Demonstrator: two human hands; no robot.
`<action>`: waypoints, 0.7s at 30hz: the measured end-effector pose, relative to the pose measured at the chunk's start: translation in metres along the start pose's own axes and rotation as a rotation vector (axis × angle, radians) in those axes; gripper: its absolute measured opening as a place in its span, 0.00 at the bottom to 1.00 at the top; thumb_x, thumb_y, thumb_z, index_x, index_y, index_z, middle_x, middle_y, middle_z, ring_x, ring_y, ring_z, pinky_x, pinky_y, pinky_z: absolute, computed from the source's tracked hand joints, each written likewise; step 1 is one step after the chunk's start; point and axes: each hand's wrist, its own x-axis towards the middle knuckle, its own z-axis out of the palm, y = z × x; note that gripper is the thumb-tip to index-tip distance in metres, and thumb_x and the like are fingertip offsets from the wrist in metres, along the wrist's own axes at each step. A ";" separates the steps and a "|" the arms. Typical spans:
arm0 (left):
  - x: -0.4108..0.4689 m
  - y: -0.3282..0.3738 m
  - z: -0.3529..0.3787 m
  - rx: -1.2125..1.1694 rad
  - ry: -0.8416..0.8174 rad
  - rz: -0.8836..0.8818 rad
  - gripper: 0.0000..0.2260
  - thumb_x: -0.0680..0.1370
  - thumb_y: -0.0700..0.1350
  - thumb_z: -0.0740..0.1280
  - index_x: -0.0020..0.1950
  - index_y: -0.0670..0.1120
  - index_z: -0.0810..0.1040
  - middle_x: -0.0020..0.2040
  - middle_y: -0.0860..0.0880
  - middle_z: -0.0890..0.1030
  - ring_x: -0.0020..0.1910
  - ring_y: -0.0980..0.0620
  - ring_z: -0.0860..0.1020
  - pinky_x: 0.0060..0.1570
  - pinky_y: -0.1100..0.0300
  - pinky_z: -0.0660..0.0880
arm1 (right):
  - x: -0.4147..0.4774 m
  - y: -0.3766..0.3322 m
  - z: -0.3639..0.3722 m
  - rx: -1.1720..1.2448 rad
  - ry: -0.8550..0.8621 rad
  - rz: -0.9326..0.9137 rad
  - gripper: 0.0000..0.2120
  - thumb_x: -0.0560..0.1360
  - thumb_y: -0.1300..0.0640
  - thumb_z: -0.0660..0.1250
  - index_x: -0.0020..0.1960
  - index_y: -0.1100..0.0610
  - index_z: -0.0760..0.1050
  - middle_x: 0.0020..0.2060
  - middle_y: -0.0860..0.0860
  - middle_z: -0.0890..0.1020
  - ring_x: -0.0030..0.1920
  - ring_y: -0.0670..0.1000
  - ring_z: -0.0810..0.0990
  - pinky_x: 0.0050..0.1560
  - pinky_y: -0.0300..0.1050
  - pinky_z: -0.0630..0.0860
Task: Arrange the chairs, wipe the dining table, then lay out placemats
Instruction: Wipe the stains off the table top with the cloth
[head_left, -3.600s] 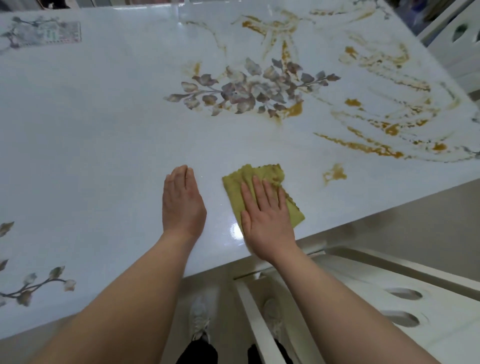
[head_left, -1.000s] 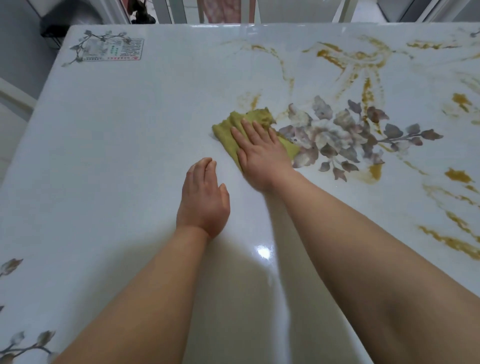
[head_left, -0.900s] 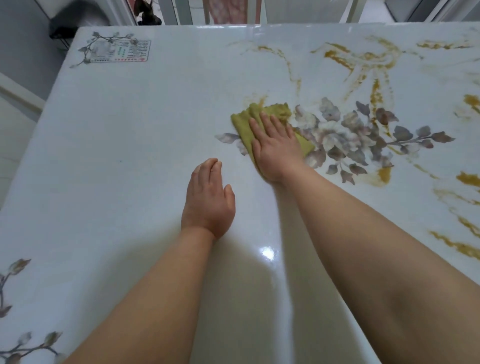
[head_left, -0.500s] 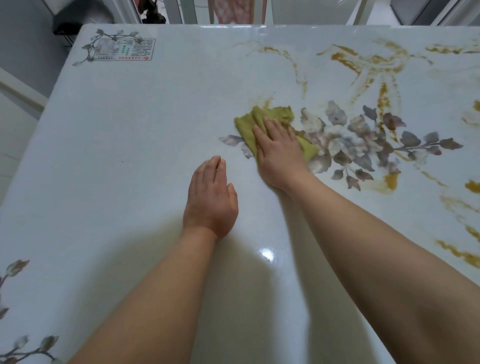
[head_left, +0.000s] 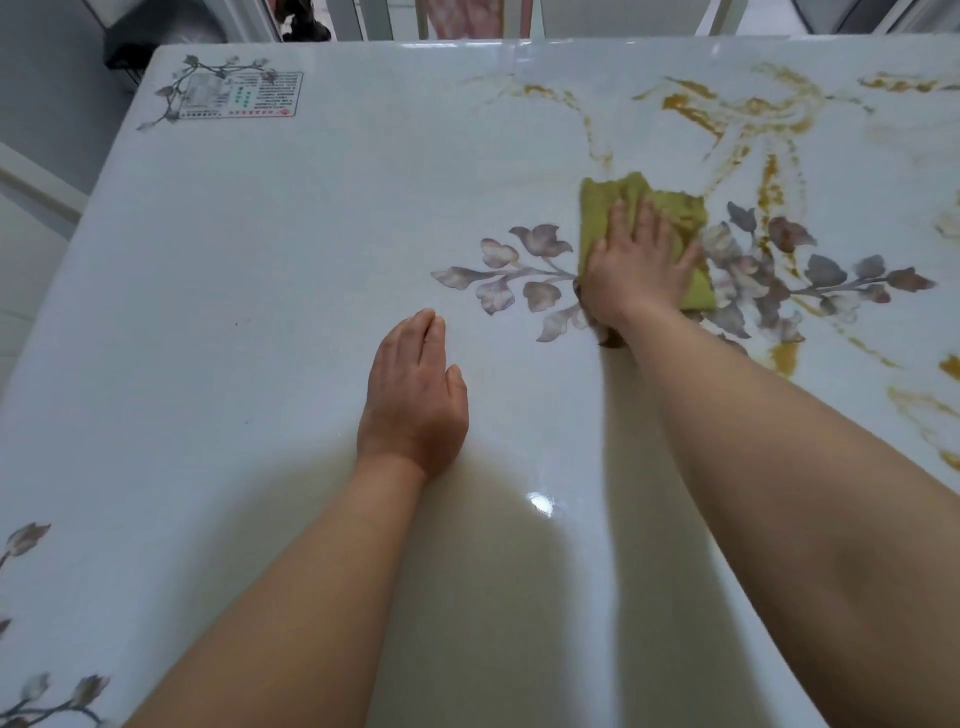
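Head view: R hand (head_left: 636, 265), fingers spread flat, presses green cloth (head_left: 670, 205) on mid-counter (head_left: 260, 260); both slid rt over leaf print (head_left: 519, 270) vs. a moment ago. L hand (head_left: 415, 400) stays flat, fingers together, bracing. Prob. wipe pass advancing; layout not begun.

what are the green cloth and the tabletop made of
Green cloth: seems a soft, matte woven or microfibre fabric; it rumples into folds and has a fuzzy edge. Tabletop: hard and glossy, perhaps glass or polished stone with a printed floral pattern; it shows a sharp light glare.
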 end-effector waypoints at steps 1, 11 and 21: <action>0.000 0.000 0.000 0.002 -0.003 -0.005 0.26 0.76 0.47 0.50 0.70 0.35 0.68 0.69 0.38 0.70 0.68 0.40 0.67 0.71 0.49 0.60 | -0.008 0.009 0.001 0.012 0.008 0.045 0.27 0.81 0.47 0.40 0.78 0.50 0.41 0.78 0.51 0.42 0.77 0.54 0.41 0.72 0.66 0.39; -0.001 0.002 -0.001 0.014 -0.023 -0.007 0.23 0.78 0.43 0.55 0.72 0.36 0.64 0.72 0.39 0.65 0.72 0.41 0.61 0.73 0.52 0.54 | -0.128 -0.012 0.021 -0.031 -0.017 -0.002 0.26 0.82 0.47 0.39 0.77 0.47 0.36 0.77 0.52 0.38 0.76 0.57 0.36 0.69 0.72 0.39; -0.023 -0.005 -0.019 0.021 -0.090 0.031 0.23 0.80 0.42 0.58 0.74 0.36 0.60 0.74 0.40 0.61 0.73 0.43 0.57 0.74 0.51 0.50 | -0.149 0.047 0.020 -0.011 0.039 0.173 0.27 0.81 0.47 0.39 0.78 0.52 0.40 0.78 0.52 0.42 0.77 0.55 0.41 0.73 0.65 0.41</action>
